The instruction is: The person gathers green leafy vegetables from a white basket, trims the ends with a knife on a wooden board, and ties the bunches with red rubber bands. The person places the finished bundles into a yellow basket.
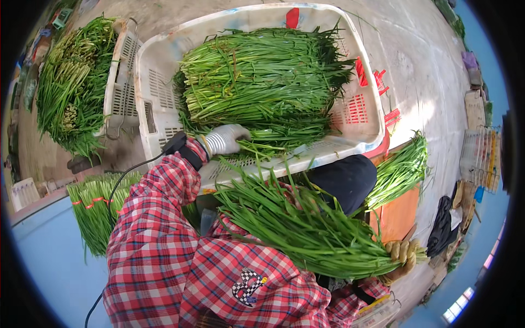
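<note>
My left hand [227, 139], in a whitish glove with a ribbed cuff, rests with curled fingers on garlic chives [262, 82] at the near edge of a white plastic crate [254, 168]; whether it grips any stalks cannot be told. At the lower right, my right hand [402, 256], in a yellowish glove, is closed around the pale stalk ends of a loose bunch of garlic chives [303, 229]. The bunch's leaves spread leftward across my lap, and their tips reach the crate's near rim. Inside the crate the chives lie in a thick pile, pale ends to the left.
Another crate [125, 78] heaped with chives [69, 82] stands at the left. Below it are bundles [94, 209] tied with red bands. More chives [400, 172] lie on an orange-brown board [396, 217] at right, near red strips [379, 80]. A black cable [123, 176] runs along my left sleeve.
</note>
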The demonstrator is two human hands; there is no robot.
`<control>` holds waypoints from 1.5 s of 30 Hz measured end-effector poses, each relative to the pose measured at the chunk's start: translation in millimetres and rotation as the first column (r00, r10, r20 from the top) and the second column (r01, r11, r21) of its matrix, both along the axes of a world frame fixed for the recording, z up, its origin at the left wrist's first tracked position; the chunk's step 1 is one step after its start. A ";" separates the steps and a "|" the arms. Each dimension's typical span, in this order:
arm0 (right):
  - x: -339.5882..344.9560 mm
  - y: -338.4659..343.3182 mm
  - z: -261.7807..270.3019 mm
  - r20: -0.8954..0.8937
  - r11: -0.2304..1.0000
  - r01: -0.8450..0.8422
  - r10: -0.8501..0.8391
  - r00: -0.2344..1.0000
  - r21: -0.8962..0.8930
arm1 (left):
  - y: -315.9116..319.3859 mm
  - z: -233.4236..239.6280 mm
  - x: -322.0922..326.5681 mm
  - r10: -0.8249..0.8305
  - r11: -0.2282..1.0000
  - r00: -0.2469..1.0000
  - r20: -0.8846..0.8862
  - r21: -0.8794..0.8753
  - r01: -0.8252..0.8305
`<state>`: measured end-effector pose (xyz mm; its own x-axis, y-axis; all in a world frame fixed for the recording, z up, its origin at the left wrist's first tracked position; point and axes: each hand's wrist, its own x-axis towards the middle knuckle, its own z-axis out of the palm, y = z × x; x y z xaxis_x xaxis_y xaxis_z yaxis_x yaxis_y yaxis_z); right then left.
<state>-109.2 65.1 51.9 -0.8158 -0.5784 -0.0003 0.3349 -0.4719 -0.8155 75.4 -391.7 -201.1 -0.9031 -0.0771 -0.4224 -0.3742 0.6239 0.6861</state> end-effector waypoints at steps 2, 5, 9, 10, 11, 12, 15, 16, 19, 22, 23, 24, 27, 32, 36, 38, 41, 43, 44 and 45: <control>1.1 -8.6 -1.6 -0.014 0.999 -0.018 0.019 1.000 0.045 | 17.8 6.0 -10.4 -0.120 0.991 0.992 0.038 -0.048 0.122; -0.9 -18.0 -0.4 -0.026 0.997 -0.063 0.064 0.998 0.039 | 38.5 -4.1 -27.8 -0.166 0.950 0.983 0.075 -0.255 0.180; -0.2 -22.1 1.5 -0.014 0.996 -0.067 0.068 0.998 0.051 | 53.7 -40.5 -39.9 -0.271 0.867 0.942 0.196 -0.375 0.327; 0.5 -22.6 1.4 -0.004 0.997 -0.043 0.043 0.999 0.061 | 55.1 -47.7 -42.3 -0.254 0.876 0.950 0.181 -0.374 0.305; 1.4 -23.5 1.5 -0.001 0.997 -0.038 0.038 0.999 0.073 | 55.0 -51.4 -42.7 -0.230 0.883 0.959 0.167 -0.379 0.278; 2.0 -24.7 1.3 0.002 0.997 -0.017 0.017 1.000 0.070 | 53.6 -51.2 -42.9 -0.215 0.895 0.963 0.162 -0.363 0.261; 1.1 -35.3 2.7 -0.005 1.000 0.011 -0.011 1.000 0.027 | 37.2 -20.1 -40.5 -0.098 0.957 0.995 -0.010 -0.275 0.092; 0.4 -42.1 3.5 0.008 0.996 0.063 -0.063 0.998 0.062 | 29.7 0.3 -39.3 -0.058 0.971 0.998 0.001 -0.234 0.057; -0.2 -73.2 7.0 0.071 0.984 0.141 -0.149 0.986 0.113 | 0.3 77.6 -41.7 -0.055 0.998 0.920 -0.387 -0.057 0.036; 4.3 -118.1 9.9 0.058 0.955 0.107 -0.127 0.990 0.277 | -7.9 151.8 -52.7 0.004 0.998 0.931 -0.364 0.062 0.020; 7.8 -136.5 6.7 0.048 0.963 0.099 -0.114 0.992 0.253 | -3.3 171.0 -58.5 0.020 0.991 0.923 -0.385 0.127 0.031; 11.6 -153.6 3.7 0.134 0.983 0.081 -0.103 0.986 0.162 | 5.0 187.2 -62.2 0.033 0.994 0.930 -0.366 0.107 0.007; 21.1 -181.2 7.5 -0.015 0.917 -0.124 0.140 0.990 0.379 | 45.8 215.9 -69.8 0.003 0.994 0.833 -0.554 0.094 0.059; 35.2 -179.9 9.2 -0.053 0.863 -0.188 0.241 0.969 0.468 | 137.8 208.9 -51.9 0.088 0.996 0.855 -0.511 0.018 -0.092; 40.0 -165.4 4.3 0.016 0.861 -0.304 0.326 0.945 0.407 | 161.4 180.6 -35.1 0.269 0.963 0.586 -0.765 0.224 -0.149; 39.7 -159.5 0.4 -0.130 0.846 -0.262 0.359 0.924 0.465 | 147.9 163.5 -32.9 0.306 0.936 0.563 -0.767 0.350 -0.032; 41.3 -153.3 -11.7 -0.088 0.901 -0.311 0.351 0.932 0.303 | 93.4 129.5 -18.8 0.501 0.862 0.623 -0.601 0.406 -0.303; 39.5 -148.5 -19.9 -0.021 0.919 -0.369 0.376 0.927 0.142 | 37.0 98.2 -6.0 0.697 0.689 0.671 -0.254 0.498 -0.527; 41.2 -144.3 -22.3 -0.058 0.953 -0.279 0.287 0.956 0.118 | 12.7 81.4 -1.0 0.655 0.755 0.731 -0.192 0.176 -0.631; 37.6 -143.3 -26.0 -0.068 0.956 -0.275 0.282 0.957 0.101 | 0.2 63.9 1.9 0.669 0.730 0.741 -0.053 0.232 -0.642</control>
<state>-71.6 -78.2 25.9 -0.6216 -0.7833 -0.0034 0.3737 -0.2928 -0.8801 77.3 -391.5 -137.2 -0.7020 -0.6020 -0.3806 -0.5453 0.1105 0.8309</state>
